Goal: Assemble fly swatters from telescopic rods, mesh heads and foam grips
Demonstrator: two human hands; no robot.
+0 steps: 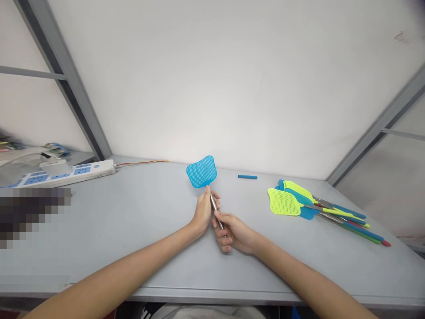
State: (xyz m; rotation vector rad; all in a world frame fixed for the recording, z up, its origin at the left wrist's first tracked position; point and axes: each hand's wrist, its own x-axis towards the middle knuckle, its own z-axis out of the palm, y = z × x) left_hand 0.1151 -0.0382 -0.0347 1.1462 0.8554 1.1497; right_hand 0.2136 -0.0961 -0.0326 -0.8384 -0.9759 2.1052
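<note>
A blue fly swatter [202, 173] with a perforated head and a silver metal shaft is held up over the middle of the table, its head pointing away from me. My left hand [203, 210] is closed around the upper shaft, thumb resting just below the head. Lower down, my right hand [230, 230] grips the same shaft with its fingers wrapped round it. No coloured grip shows on the shaft's lower end, which is partly hidden by my right hand. Beyond my hands, a short blue tube [247, 177] lies on the table.
Several yellow and blue fly swatters [285, 203] lie in a pile at the right, their handles toward the right. A white power strip [66, 174] with a plug sits at the left. Grey metal frame posts flank the white wall [212, 79] behind the grey table [139, 208].
</note>
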